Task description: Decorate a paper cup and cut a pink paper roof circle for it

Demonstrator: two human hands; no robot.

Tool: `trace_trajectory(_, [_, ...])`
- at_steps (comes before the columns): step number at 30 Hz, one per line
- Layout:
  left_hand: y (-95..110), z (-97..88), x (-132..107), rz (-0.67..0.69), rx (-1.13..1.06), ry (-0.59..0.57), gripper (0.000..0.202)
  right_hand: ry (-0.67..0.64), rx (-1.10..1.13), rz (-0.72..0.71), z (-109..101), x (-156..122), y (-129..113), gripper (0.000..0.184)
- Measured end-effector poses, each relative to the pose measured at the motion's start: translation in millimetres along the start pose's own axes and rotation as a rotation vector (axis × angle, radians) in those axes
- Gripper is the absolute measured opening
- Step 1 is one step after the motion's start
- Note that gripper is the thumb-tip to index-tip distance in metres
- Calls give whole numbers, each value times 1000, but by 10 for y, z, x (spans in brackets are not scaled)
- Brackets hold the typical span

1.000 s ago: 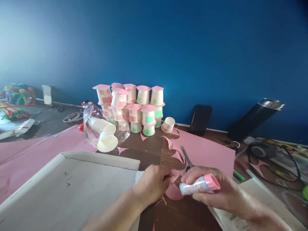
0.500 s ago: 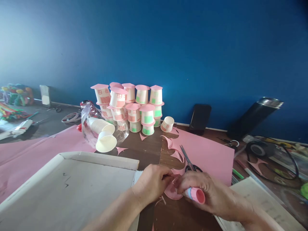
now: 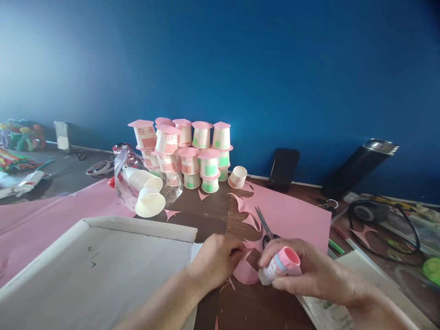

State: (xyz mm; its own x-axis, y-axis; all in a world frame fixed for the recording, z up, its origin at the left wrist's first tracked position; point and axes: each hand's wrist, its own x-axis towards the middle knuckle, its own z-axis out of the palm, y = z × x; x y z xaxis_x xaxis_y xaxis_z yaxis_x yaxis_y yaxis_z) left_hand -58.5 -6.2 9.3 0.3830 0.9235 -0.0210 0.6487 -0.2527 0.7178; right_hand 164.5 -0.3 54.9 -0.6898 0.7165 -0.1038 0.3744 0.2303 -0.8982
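Observation:
My left hand (image 3: 217, 256) rests on the dark tabletop, its fingertips pinched at the upper edge of a round pink paper piece (image 3: 246, 273). That piece has a cut-out notch or fold near my fingers; I cannot tell which. In my right hand (image 3: 305, 266) is a glue stick (image 3: 277, 267) with a pink barrel end, held tilted just right of the paper and apart from it. Scissors (image 3: 264, 222) lie just beyond my right hand, their handles partly hidden by it. Pink paper offcuts (image 3: 252, 221) are scattered near the blades.
Stacked paper cups with pink roofs (image 3: 209, 160) stand by the blue wall. A bag of cups (image 3: 139, 181) and a white box lid (image 3: 137, 275) are on the left. Pink sheet (image 3: 292, 206), phone (image 3: 283, 169), dark flask (image 3: 357, 167) and cables lie to the right.
My right hand has drawn the glue stick right, away from the pink paper, and tipped its pink end upward. My left hand stays at the paper's edge.

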Motion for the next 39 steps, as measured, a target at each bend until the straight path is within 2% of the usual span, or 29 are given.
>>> trace_trajectory(6, [-37, 17, 5, 16, -10, 11, 24, 139, 60, 20, 119, 73, 53, 14])
trace_trajectory(9, [-47, 18, -1, 19, -49, 13, 22, 153, -13, 3, 190, 129, 46, 15])
trace_trajectory(13, [-56, 19, -5, 20, -107, 8, 20, 174, -168, 10, 255, 179, 41, 4])
trace_trajectory(24, [-55, 20, 28, 17, -52, -2, 24, 202, -472, -18, 393, 167, -29, 17])
trace_trajectory(28, [-44, 14, 15, 25, -52, 5, 22, 214, -397, -3, 361, 141, -40, 14])
trace_trajectory(31, [-31, 5, 11, 13, -67, 9, 22, 225, -172, 54, 272, 99, -83, 10])
trace_trajectory(33, [-26, 2, 13, 17, -87, 17, 23, 229, -61, 75, 227, 76, -104, 13])
trace_trajectory(36, [-32, 5, 16, 19, -97, 21, 23, 264, -73, 66, 241, 83, -69, 16])
trace_trajectory(39, [-45, 8, 14, 8, -89, 19, 19, 273, -201, 72, 321, 136, 17, 14])
